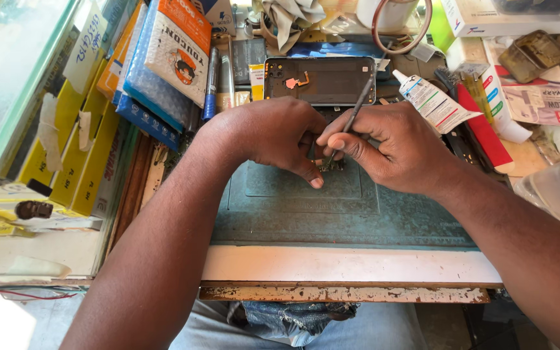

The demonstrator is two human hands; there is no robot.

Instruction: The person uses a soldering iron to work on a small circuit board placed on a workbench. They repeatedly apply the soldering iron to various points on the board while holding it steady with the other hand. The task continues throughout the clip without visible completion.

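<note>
1. Head view is showing a small dark part point(332, 164), mostly hidden between both hands, lying on the green work mat point(358, 214); it is looking light, thin and fragile, best pinned gently by its edges.
2. Left hand point(273, 136) is pressing fingertips down beside the part, its grip narrow on it.
3. Right hand point(396, 146) is pinching a slim metal tool point(351, 120), tip on the part.
4. Behind, an opened phone back point(319, 81) and a glue tube point(432, 100) are lying on the cluttered table point(351, 266).
</note>
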